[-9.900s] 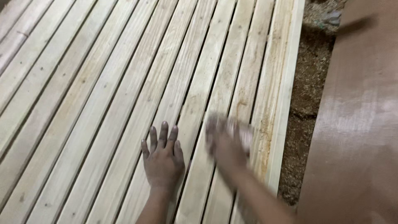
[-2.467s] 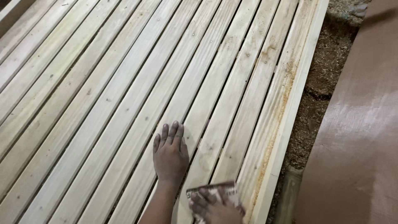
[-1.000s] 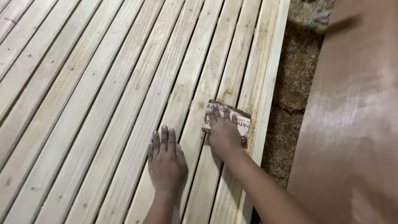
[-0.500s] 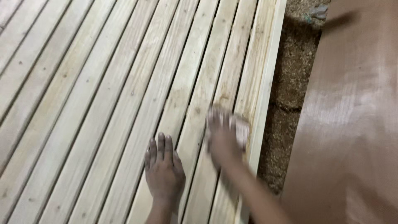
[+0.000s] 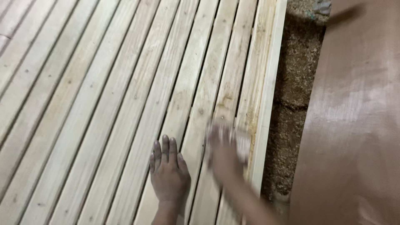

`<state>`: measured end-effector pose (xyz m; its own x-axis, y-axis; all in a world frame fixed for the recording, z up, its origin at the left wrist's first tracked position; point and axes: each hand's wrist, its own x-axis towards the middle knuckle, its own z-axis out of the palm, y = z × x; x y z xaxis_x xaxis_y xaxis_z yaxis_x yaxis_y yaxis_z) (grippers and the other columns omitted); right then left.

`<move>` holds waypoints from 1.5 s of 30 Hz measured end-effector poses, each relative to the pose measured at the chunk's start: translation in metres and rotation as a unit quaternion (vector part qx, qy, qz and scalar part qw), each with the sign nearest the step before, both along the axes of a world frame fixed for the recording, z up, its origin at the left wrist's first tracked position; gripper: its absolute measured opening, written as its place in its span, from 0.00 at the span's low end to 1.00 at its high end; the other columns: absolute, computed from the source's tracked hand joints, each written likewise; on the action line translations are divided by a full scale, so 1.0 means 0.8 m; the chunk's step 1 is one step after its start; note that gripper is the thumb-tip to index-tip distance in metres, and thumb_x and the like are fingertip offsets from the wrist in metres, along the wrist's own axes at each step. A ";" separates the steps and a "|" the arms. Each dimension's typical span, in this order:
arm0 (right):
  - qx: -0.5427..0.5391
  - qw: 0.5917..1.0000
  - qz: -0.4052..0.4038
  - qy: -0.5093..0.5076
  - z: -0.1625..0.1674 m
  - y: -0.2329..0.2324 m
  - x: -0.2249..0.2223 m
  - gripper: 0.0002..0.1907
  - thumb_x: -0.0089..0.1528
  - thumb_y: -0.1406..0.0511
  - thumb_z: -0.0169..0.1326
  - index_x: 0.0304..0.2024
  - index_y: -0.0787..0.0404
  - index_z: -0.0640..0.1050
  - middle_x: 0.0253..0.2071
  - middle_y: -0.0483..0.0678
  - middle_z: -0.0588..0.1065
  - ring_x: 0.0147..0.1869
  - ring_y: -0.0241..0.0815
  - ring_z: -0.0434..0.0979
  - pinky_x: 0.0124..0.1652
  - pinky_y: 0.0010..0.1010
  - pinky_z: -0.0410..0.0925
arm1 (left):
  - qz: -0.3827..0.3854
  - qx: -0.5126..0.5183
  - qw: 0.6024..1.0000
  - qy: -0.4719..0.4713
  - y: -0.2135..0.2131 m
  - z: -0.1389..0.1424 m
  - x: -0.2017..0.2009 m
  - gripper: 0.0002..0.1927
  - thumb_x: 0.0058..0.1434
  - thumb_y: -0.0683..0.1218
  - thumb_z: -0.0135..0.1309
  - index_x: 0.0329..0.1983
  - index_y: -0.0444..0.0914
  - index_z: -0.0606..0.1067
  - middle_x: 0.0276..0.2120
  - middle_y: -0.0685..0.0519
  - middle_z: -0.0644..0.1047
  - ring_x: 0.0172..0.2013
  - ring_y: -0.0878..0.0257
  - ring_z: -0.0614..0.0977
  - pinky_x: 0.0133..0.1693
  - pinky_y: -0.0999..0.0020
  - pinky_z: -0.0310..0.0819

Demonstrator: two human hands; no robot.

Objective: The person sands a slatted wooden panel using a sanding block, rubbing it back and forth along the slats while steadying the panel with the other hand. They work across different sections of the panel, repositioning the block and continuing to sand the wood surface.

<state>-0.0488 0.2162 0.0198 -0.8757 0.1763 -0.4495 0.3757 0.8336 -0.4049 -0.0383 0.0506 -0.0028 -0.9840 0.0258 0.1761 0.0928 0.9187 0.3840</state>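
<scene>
My left hand [image 5: 168, 175] lies flat, fingers together, on a pale wooden slat [image 5: 158, 104] near the bottom of the head view. My right hand [image 5: 223, 156], blurred by motion, presses a sheet of sandpaper [image 5: 241, 143] onto the slats near the right edge of the row. The many light wooden slats [image 5: 104, 83] run side by side from bottom left to top right.
Sawdust [image 5: 291, 100] fills a strip to the right of the slats. A large brown board [image 5: 358, 125] covers the right side. The slats' outer edge [image 5: 271, 91] borders the sawdust.
My right hand has slid the sandpaper back and forth along the right-hand slats, now slightly nearer me than a second ago. My left hand stays flat in about the same place.
</scene>
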 end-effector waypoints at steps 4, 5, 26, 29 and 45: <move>0.100 0.966 0.220 0.090 -0.024 -0.015 0.084 0.25 0.70 0.59 0.43 0.70 0.53 0.67 0.68 0.55 0.65 0.60 0.53 0.73 0.61 0.52 0.66 | -0.005 -0.010 1.000 0.000 0.000 0.001 -0.004 0.27 0.67 0.49 0.41 0.68 0.37 0.68 0.70 0.46 0.66 0.71 0.45 0.62 0.68 0.50 0.50; 0.086 0.969 0.210 0.095 -0.033 -0.009 0.079 0.25 0.70 0.59 0.42 0.70 0.53 0.68 0.67 0.56 0.66 0.59 0.52 0.74 0.61 0.51 0.67 | -0.005 -0.014 1.000 -0.007 0.001 0.001 -0.004 0.27 0.67 0.50 0.41 0.68 0.37 0.69 0.70 0.47 0.66 0.71 0.46 0.62 0.68 0.50 0.50; 0.074 0.985 0.134 0.083 -0.027 -0.001 -0.005 0.41 0.57 0.68 0.56 0.73 0.57 0.59 0.78 0.48 0.53 0.84 0.56 0.42 0.75 0.48 0.44 | -0.006 0.012 1.000 -0.023 -0.003 -0.006 0.003 0.27 0.69 0.49 0.40 0.69 0.37 0.69 0.71 0.45 0.65 0.72 0.45 0.61 0.69 0.50 0.50; 0.092 0.985 0.143 0.014 -0.019 -0.023 0.077 0.42 0.63 0.64 0.53 0.77 0.54 0.52 0.81 0.53 0.43 0.83 0.62 0.42 0.70 0.62 0.42 | -0.004 0.010 1.000 -0.006 -0.002 -0.006 0.000 0.27 0.68 0.50 0.40 0.69 0.38 0.68 0.70 0.46 0.65 0.71 0.45 0.61 0.69 0.50 0.49; 0.031 0.986 0.096 0.136 -0.065 -0.030 0.083 0.54 0.51 0.59 0.67 0.76 0.56 0.57 0.77 0.57 0.52 0.79 0.70 0.42 0.71 0.59 0.41 | -0.031 0.044 0.997 0.046 -0.008 -0.016 -0.002 0.25 0.68 0.46 0.43 0.66 0.34 0.72 0.68 0.41 0.68 0.70 0.41 0.64 0.68 0.49 0.52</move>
<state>0.0180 0.1924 -0.0326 -0.9823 0.0155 -0.1866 0.0929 0.9055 -0.4141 -0.0397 0.0440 -0.0158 -0.9603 0.0672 0.2707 0.1880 0.8731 0.4499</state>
